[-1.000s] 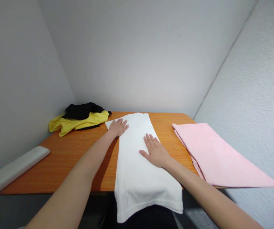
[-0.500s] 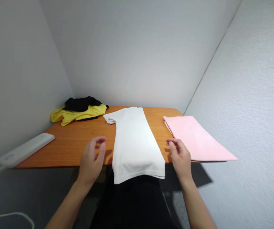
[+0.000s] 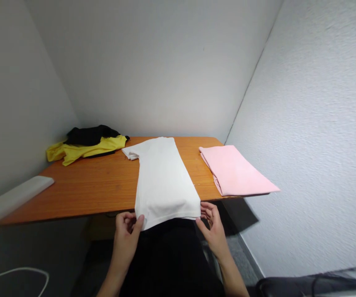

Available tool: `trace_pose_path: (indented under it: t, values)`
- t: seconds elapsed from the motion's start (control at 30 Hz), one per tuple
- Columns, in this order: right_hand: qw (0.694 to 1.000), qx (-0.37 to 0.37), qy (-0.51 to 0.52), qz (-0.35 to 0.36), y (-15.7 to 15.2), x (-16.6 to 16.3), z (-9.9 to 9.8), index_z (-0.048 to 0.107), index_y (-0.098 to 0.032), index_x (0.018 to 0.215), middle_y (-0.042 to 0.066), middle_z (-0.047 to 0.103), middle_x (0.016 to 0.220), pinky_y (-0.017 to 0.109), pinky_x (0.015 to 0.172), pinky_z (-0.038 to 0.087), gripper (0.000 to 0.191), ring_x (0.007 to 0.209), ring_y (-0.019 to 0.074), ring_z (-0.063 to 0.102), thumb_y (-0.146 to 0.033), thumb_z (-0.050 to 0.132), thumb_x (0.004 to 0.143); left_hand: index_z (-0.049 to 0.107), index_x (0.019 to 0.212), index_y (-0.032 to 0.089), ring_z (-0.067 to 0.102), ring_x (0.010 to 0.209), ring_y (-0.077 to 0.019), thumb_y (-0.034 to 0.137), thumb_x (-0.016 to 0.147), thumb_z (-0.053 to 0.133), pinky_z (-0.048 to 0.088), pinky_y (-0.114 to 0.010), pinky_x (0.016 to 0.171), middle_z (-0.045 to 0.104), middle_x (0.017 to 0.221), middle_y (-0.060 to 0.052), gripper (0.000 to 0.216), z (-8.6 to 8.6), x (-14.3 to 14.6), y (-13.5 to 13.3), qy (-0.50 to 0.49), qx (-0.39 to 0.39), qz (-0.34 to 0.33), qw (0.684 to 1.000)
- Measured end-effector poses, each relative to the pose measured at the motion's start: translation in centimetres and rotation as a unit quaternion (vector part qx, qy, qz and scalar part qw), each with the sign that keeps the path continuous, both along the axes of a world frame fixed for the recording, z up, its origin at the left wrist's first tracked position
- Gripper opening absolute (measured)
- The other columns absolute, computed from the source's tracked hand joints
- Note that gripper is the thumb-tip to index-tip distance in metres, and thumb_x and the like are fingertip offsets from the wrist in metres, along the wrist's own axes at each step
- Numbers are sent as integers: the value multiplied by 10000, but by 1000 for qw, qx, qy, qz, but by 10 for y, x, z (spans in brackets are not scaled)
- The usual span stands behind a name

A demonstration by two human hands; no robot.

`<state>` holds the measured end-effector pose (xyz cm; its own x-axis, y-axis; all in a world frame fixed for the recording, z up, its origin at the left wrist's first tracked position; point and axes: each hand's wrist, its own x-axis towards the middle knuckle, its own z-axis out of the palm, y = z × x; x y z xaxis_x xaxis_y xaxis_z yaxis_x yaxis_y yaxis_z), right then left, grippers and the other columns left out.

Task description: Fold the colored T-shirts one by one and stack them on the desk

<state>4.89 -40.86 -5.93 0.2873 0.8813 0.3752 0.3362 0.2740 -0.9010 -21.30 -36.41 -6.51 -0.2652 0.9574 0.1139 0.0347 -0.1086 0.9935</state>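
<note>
A white T-shirt (image 3: 165, 181), folded lengthwise with a short sleeve out to the left, lies on the wooden table, its hem hanging past the front edge. At the hem's left corner, my left hand (image 3: 127, 233) has its thumb on top of the cloth and its fingers beneath. My right hand (image 3: 213, 231) is at the opposite corner, thumb against the hem and fingertips tucked behind the side edge. Both hands hold the hem loosely, with the fingertips partly hidden by the fabric.
Folded pink cloth (image 3: 236, 171) lies at the table's right. Yellow (image 3: 106, 144) and black (image 3: 88, 135) garments are heaped at the back left. A long white device (image 3: 20, 196) rests along the left side of the table (image 3: 97, 185). Walls enclose the back and sides.
My hands have come down and inward from beside the T-shirt to its hem corners, and now grip them. The view has shifted slightly right.
</note>
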Motion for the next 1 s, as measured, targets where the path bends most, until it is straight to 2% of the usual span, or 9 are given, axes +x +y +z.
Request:
trace_pose_path:
  t: [0.13, 0.23, 0.33, 0.4, 0.47, 0.6, 0.67, 0.77, 1.0]
  values:
    - [999, 5, -26, -34, -2, 1, 2, 563, -184, 1102, 78, 634, 1011, 339, 802, 508, 269, 892, 195, 607, -308, 576, 863, 415, 833, 245, 611, 666, -145, 482, 709, 674, 471, -241, 611, 582, 754, 38, 372, 9, -6, -3, -11, -12, -10, 1000]
    - [998, -3, -42, -53, -3, 3, 3, 592, -183, 1024, 52, 632, 937, 313, 755, 491, 199, 829, 184, 593, -288, 563, 858, 451, 846, 249, 608, 633, -180, 493, 736, 634, 447, -276, 588, 605, 713, 25, 324, 21, -18, -8, 163, -42, 1, 986]
    - [995, -7, -69, -74, -3, 1, 3, 604, -185, 983, 35, 633, 881, 305, 719, 475, 171, 767, 176, 578, -283, 544, 857, 511, 910, 247, 614, 741, -221, 474, 814, 570, 464, -332, 674, 630, 810, -16, 253, 48, -20, -1, 344, 19, 68, 936]
    - [991, 0, -94, -92, -4, -3, 3, 607, -189, 981, 29, 628, 858, 309, 711, 469, 173, 739, 173, 564, -290, 531, 863, 536, 982, 237, 613, 836, -224, 441, 883, 483, 481, -345, 754, 638, 898, -43, 233, 71, -6, 18, 364, 104, 57, 924]
    - [987, 10, -120, -110, -5, -6, 3, 603, -195, 989, 28, 621, 850, 315, 713, 467, 173, 732, 174, 557, -298, 525, 874, 560, 1050, 220, 610, 929, -212, 409, 937, 391, 484, -343, 842, 651, 994, -61, 278, 94, 18, 50, 369, 174, -29, 913]
    - [978, 30, -157, -132, -10, -8, 4, 591, -208, 982, 43, 622, 877, 327, 716, 473, 149, 764, 189, 571, -312, 512, 910, 545, 1260, 197, 503, 1222, -217, 440, 975, 285, 351, -356, 1080, 584, 1307, -78, 456, 119, 82, 137, 511, 191, -186, 817]
    - [973, 46, -179, -134, -12, -7, 5, 596, -218, 963, 50, 625, 876, 341, 726, 479, 130, 792, 205, 585, -300, 503, 923, 482, 1359, 205, 402, 1337, -231, 468, 976, 259, 291, -368, 1124, 472, 1448, -73, 515, 118, 108, 177, 568, 143, -216, 781]
    - [963, 77, -222, -128, -14, -5, 7, 609, -232, 940, 56, 631, 864, 375, 754, 484, 108, 823, 227, 601, -251, 504, 925, 412, 1431, 228, 249, 1429, -305, 512, 964, 252, 205, -485, 1146, 317, 1551, -77, 569, 104, 131, 217, 594, 98, -228, 765]
    - [922, 145, -348, -85, -24, 9, 13, 614, -244, 1039, 57, 644, 794, 393, 661, 503, 219, 734, 228, 611, -113, 513, 895, 283, 1494, 318, 137, 1461, -336, 648, 907, 193, 117, -593, 1141, 170, 1596, -62, 679, 66, 135, 243, 615, 42, -235, 752]
